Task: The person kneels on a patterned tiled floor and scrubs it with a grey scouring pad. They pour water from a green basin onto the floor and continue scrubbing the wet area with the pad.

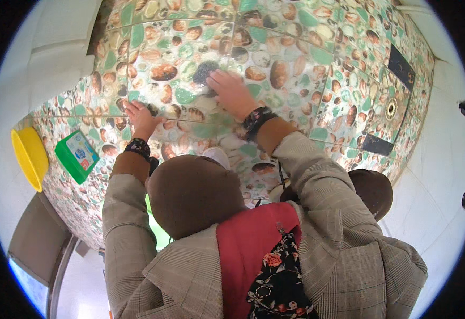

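Note:
My right hand (233, 95) presses its fingers on a dark grey, round scouring pad (206, 72) that lies against the pebble-patterned floor tiles (190, 50). The hand partly covers the pad. To its left and a little nearer, my left hand (142, 119) rests on the tiles with its fingers stretched out, holding nothing. Both wrists show dark flowered cuffs below the checked sleeves. Wet-looking shine lies on the tiles around the hands.
A green plastic container (77, 157) with a label lies at the left, beside a yellow basin (30, 158). At the right, a round floor drain (390, 109) sits between dark strips. White fixture surfaces (57, 66) edge the upper left; a white wall (434, 159) borders the right.

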Tool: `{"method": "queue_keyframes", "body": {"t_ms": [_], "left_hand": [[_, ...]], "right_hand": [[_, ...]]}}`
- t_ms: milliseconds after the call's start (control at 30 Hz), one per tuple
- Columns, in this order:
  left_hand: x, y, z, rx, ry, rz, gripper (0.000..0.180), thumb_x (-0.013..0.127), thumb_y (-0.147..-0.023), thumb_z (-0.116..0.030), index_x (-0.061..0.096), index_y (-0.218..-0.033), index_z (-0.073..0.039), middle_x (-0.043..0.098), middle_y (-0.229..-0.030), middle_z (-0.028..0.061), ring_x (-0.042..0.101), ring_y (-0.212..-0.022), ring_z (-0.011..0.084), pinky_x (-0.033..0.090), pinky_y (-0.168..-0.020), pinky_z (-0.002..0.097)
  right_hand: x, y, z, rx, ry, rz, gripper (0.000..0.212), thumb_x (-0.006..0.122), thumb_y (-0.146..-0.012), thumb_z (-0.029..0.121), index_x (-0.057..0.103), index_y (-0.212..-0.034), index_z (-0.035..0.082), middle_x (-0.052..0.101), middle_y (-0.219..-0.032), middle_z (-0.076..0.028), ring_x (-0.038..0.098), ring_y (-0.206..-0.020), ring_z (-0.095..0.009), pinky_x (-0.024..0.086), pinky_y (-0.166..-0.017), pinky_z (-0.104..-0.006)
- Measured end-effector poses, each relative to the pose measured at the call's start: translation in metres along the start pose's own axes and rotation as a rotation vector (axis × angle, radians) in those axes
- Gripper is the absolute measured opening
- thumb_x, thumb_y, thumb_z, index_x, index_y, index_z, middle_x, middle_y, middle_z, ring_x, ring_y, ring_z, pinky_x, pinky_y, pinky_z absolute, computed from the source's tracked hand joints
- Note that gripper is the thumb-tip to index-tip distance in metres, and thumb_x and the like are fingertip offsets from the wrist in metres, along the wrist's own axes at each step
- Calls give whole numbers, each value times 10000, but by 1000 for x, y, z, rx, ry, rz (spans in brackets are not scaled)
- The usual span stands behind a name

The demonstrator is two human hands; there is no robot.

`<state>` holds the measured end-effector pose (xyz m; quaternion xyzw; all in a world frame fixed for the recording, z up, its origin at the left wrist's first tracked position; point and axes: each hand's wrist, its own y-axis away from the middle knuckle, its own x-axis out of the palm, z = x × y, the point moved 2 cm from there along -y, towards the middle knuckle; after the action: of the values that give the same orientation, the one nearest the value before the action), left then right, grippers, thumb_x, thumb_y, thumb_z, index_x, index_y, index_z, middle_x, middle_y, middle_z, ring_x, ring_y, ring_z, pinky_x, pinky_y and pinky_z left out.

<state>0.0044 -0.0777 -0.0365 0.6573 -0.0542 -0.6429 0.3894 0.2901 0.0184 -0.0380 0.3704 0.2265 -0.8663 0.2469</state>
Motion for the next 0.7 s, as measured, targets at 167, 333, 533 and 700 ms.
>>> {"method": "queue_keyframes", "body": {"t_ms": [167, 333, 533, 700], "left_hand": [[1, -3, 2, 46, -125, -2, 1201, 786, -555, -495, 146, -1309, 185, 87, -1380, 386, 64, -1318, 482, 161, -1070, 499], [2, -9, 1, 42, -298, 84, 1209, 768, -560, -528, 144, -1301, 195, 88, -1382, 384, 39, -1320, 489, 141, -1066, 520], [14, -16, 18, 71, -267, 19, 1233, 779, -533, -526, 135, -1298, 195, 72, -1366, 415, 55, -1315, 498, 116, -1069, 534], [20, -24, 24, 102, -298, 1, 1288, 793, -494, -522, 100, -1293, 213, 109, -1342, 432, 62, -1302, 514, 117, -1069, 541]], "right_hand": [[-124, 63, -137, 574, -7, -104, 406, 582, -731, 135, 511, -1107, 0, 536, -1116, -193, 497, -1054, -356, 388, -918, -420], [-153, 61, -152, 950, 394, -147, 283, 561, -779, 114, 515, -1040, 14, 529, -953, -167, 475, -996, -347, 393, -829, -444], [-51, -18, -92, 152, 108, -91, 478, 572, -774, 154, 448, -1230, 76, 426, -1307, -147, 381, -1235, -298, 299, -1038, -394], [-166, 81, -191, 671, 262, -425, 445, 553, -785, 153, 473, -1204, 25, 468, -1257, -198, 414, -1192, -345, 335, -1008, -397]]}}
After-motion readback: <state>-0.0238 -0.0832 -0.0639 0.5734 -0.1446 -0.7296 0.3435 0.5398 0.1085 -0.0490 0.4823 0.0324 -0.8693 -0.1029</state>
